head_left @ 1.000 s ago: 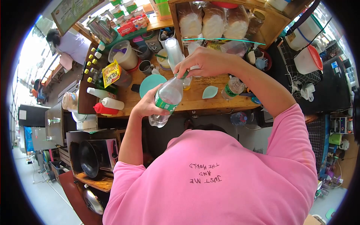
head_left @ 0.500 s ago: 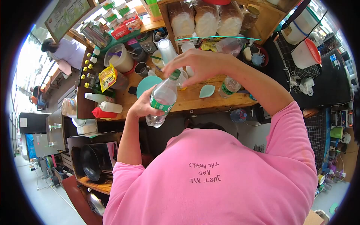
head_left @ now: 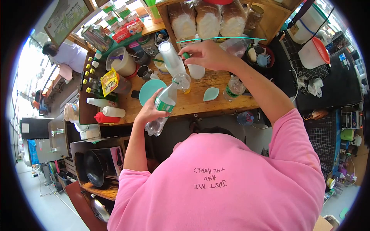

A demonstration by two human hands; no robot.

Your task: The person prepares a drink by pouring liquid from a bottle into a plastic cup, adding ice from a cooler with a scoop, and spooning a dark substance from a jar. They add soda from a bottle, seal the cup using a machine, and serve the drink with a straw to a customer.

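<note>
My left hand point(head_left: 147, 112) grips a clear plastic bottle point(head_left: 162, 104) with a green label. The bottle is uncapped and tilted, its neck pointing at a small clear cup point(head_left: 182, 81) on the wooden counter point(head_left: 200, 101). My right hand point(head_left: 206, 54) hovers above the counter, away from the bottle, and pinches a small green cap point(head_left: 186, 56) between its fingers. A stack of clear cups point(head_left: 170, 57) lies just left of that hand, and a white cup point(head_left: 195, 71) stands under it.
On the counter are a teal plate point(head_left: 149, 89), a leaf-shaped dish point(head_left: 211, 94), a second green-labelled bottle point(head_left: 234, 89), a yellow bag point(head_left: 109, 81) and red and white squeeze bottles point(head_left: 105, 115). Bread loaves point(head_left: 208, 19) fill the shelf behind. Another person point(head_left: 66, 53) stands far left.
My right hand has come off the bottle's top with the green cap and moved up toward the shelf. The bottle has tipped over, its open neck now at the small cup.
</note>
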